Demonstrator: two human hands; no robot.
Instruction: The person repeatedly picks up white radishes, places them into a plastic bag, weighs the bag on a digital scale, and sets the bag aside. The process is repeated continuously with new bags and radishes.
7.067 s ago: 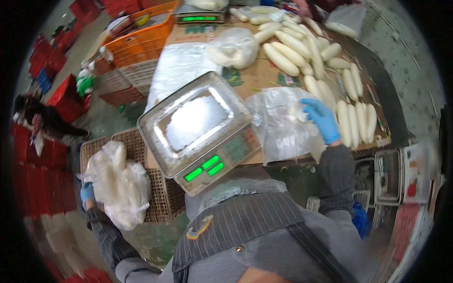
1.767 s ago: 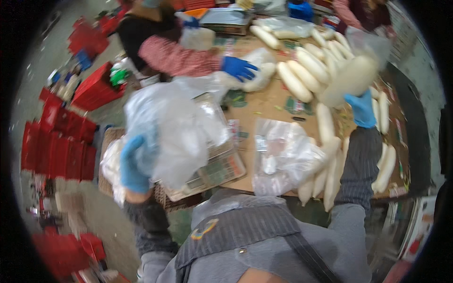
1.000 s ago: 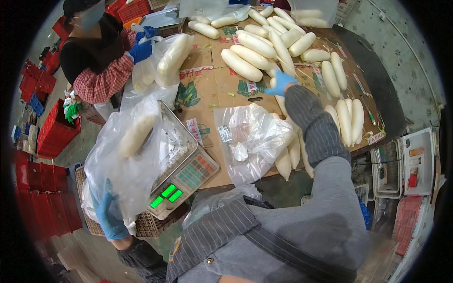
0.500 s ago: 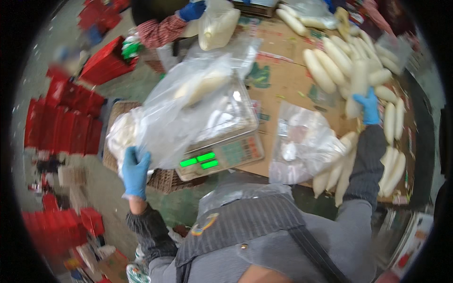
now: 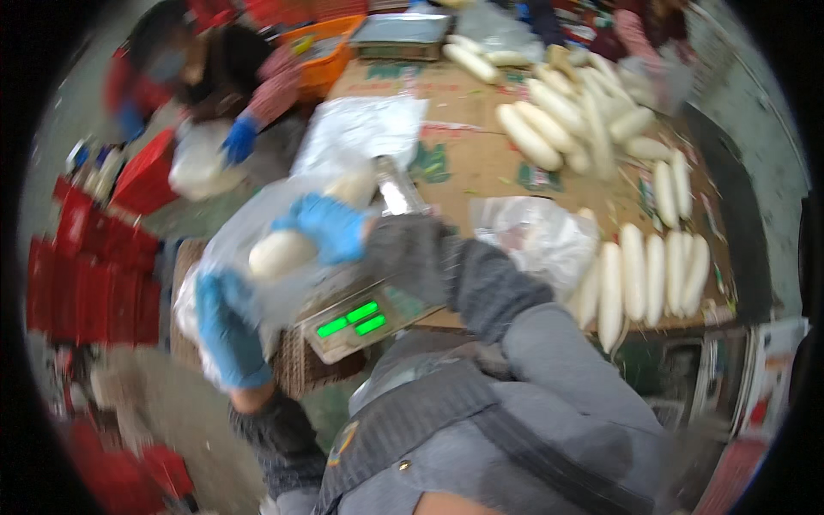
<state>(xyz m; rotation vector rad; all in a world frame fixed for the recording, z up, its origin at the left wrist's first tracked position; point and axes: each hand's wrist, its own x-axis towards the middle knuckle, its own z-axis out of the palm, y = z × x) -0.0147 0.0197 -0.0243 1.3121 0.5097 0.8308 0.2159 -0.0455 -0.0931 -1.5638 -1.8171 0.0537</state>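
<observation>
Blue gloves cover both hands. My right hand (image 5: pixel 322 227) is closed around a white radish (image 5: pixel 279 255) above the digital scale (image 5: pixel 356 330), at the mouth of a clear plastic bag (image 5: pixel 225 247). Another pale radish end (image 5: pixel 354 184) shows beyond that hand; I cannot tell if it is the same radish. My left hand (image 5: pixel 227 330), blurred, grips the bag's near edge with its fingers together. Green digits glow on the scale's front; arm and bag cover most of its pan.
Loose white radishes (image 5: pixel 631 270) lie on the cardboard-covered table (image 5: pixel 459 176) at right, beside a filled clear bag (image 5: pixel 541 236). Across at left, a co-worker's blue-gloved hand (image 5: pixel 240 142) holds a bagged load (image 5: pixel 206 159). Red crates (image 5: pixel 86 292) stand left; a second scale (image 5: pixel 401 34) sits far back.
My right hand has come from the radish pile on the right to the bag, bringing a radish. The co-worker's bagged load has moved left, off the table. My view has shifted.
</observation>
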